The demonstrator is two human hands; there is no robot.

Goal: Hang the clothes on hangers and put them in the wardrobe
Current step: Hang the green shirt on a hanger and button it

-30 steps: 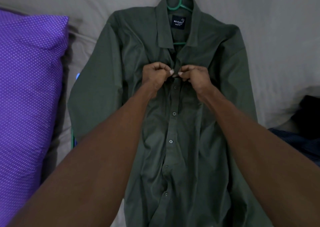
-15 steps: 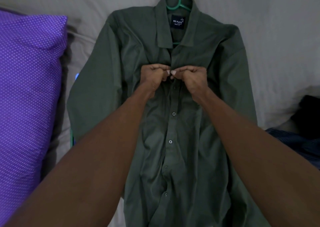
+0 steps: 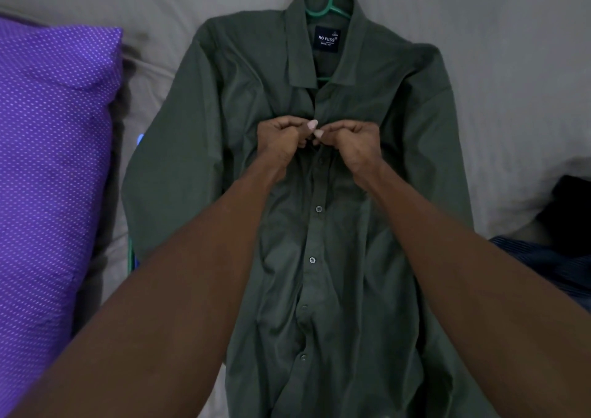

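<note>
A dark green button-up shirt point(image 3: 393, 123) lies flat on the grey bed sheet, collar away from me, with a green plastic hanger point(image 3: 331, 8) inside it whose hook sticks out past the collar. My left hand point(image 3: 281, 139) and my right hand point(image 3: 351, 142) meet at the placket just below the collar. Each pinches an edge of the shirt front between curled fingers and thumb, at a button that the fingers hide. Below the hands the front is buttoned, with several buttons in a row.
A purple pillow point(image 3: 51, 178) with white dots lies along the left. Dark blue striped clothing point(image 3: 543, 261) and a black garment point(image 3: 569, 203) lie at the right edge. A thin green hanger part point(image 3: 129, 254) pokes out under the shirt's left sleeve. Grey sheet point(image 3: 511, 66) surrounds the shirt.
Both hands stayed at the top of the placket, first drawing closer together, with small finger movements at the button. The shirt and hanger have not moved.
</note>
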